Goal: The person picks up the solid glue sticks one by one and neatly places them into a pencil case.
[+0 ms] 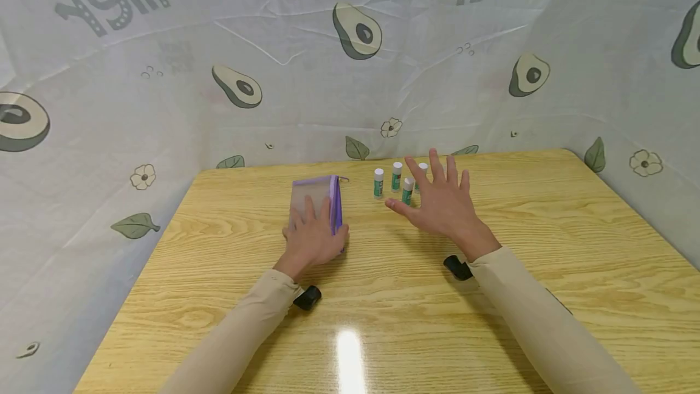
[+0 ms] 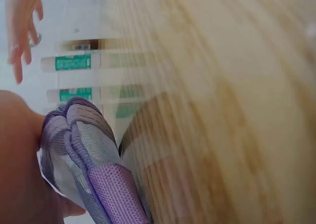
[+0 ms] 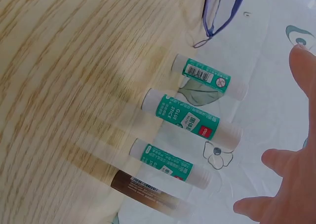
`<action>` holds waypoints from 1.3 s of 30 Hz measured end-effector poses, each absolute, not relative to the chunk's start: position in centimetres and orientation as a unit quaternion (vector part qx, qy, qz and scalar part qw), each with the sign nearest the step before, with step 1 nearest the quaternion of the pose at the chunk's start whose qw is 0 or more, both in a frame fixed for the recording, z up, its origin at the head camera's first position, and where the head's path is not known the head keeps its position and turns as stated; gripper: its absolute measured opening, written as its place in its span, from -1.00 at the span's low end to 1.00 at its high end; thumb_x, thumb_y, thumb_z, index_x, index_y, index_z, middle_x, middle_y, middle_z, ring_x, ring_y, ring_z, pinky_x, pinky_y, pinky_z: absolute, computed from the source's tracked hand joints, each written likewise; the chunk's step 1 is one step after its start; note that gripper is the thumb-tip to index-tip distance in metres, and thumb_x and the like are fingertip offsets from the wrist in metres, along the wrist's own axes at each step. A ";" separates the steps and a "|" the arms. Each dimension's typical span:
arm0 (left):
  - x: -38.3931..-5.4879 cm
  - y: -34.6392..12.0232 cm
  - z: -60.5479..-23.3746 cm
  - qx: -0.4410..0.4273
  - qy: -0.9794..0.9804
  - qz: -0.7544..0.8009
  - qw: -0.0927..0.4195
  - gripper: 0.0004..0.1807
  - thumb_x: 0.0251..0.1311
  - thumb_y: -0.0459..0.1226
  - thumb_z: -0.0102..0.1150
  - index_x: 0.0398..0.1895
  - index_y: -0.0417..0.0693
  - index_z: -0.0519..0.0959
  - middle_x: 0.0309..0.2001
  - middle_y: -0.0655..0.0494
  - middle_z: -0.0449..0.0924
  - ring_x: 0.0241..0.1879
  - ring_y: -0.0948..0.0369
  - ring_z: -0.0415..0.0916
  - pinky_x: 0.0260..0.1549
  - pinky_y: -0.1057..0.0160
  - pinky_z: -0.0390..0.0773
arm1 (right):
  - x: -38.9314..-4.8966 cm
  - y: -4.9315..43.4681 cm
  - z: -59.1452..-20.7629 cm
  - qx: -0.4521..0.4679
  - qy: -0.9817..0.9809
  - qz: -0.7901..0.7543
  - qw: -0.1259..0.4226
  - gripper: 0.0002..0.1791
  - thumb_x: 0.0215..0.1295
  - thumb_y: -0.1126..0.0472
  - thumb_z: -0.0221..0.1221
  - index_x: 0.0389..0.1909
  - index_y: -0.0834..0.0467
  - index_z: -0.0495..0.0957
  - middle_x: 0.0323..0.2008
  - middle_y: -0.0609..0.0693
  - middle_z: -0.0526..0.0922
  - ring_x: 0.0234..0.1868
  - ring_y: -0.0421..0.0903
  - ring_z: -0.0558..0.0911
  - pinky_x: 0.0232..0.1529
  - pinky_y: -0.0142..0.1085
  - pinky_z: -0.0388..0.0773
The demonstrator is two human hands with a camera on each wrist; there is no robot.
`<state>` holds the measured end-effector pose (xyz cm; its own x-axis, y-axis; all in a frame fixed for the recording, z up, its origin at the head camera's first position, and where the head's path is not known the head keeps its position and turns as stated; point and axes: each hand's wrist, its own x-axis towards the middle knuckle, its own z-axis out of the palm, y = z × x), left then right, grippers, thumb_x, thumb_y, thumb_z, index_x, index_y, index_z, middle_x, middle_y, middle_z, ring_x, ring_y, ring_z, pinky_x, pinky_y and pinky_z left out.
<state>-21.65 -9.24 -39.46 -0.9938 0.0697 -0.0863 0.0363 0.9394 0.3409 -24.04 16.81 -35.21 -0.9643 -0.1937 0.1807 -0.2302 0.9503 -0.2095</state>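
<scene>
My left hand (image 1: 313, 238) lies with straight fingers on a mesh pouch (image 1: 314, 190) that has purple edging and a small loop at its far corner. In the left wrist view the pouch's purple fabric edge (image 2: 111, 189) stands up beside the hand. Spread wide and holding nothing, my right hand (image 1: 444, 207) hovers at the right of several upright glue sticks (image 1: 378, 185). Most have green labels and white caps, like the front glue stick (image 3: 187, 116) in the right wrist view. One brown-labelled stick (image 3: 143, 189) stands at the end of the group.
The wooden table (image 1: 229, 297) runs back to a white sheet (image 1: 306, 90) printed with avocados, leaves and flowers. Black straps sit at both wrists, such as the left strap (image 1: 308, 298). Bright glare (image 1: 350, 357) marks the near part of the table.
</scene>
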 end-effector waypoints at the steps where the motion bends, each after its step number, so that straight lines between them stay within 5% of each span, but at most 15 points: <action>1: -21.6 -9.3 -39.5 0.023 0.982 0.180 0.051 -0.17 0.38 0.22 -0.24 0.61 0.20 -0.17 0.59 -0.23 -0.39 0.50 -0.41 -0.40 0.24 -0.57 0.01 | -24.0 16.8 -35.2 0.108 -0.984 0.115 0.079 0.10 0.11 -0.66 -0.11 0.59 -0.25 -0.20 0.59 0.22 -0.31 0.54 0.43 -0.26 0.37 0.47 -0.31; 12: -21.6 -10.2 -40.8 -0.011 0.950 0.309 0.051 -0.29 0.45 0.11 -0.42 0.61 0.26 -0.20 0.60 -0.13 -0.47 0.55 -0.18 -0.63 0.42 -0.36 -0.35 | -24.0 16.9 -35.3 0.109 -0.983 0.123 0.079 0.09 0.12 -0.65 -0.11 0.59 -0.26 -0.20 0.59 0.21 -0.27 0.54 0.42 -0.23 0.37 0.47 -0.28; 26: -22.1 -11.3 -41.7 -0.018 0.880 0.474 -0.014 -0.38 0.50 -0.12 -0.38 0.58 -0.03 0.00 0.58 -0.26 -0.22 0.56 -0.22 -0.42 0.47 -0.27 -0.40 | -24.7 16.8 -34.1 0.102 -0.966 0.215 0.096 0.06 0.20 -0.58 -0.11 0.60 -0.17 -0.20 0.59 0.21 -0.21 0.55 0.36 -0.12 0.32 0.49 -0.14; 39: -21.6 -11.7 -41.8 -0.047 0.830 0.556 -0.010 -0.42 0.52 -0.07 -0.29 0.56 0.12 0.11 0.61 0.05 -0.17 0.60 -0.01 -0.44 0.52 -0.12 -0.42 | -25.7 17.6 -34.2 0.050 -0.850 0.493 0.178 -0.06 0.22 -0.37 0.17 0.54 -0.34 -0.07 0.56 -0.20 0.02 0.58 -0.02 0.03 0.46 0.20 0.10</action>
<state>-21.59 -11.71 -41.84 -0.9953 -0.0898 -0.0362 -0.0676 0.3769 0.9238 -25.69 17.58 -34.23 -0.9314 0.0901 0.3526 -0.2614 0.5084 -0.8205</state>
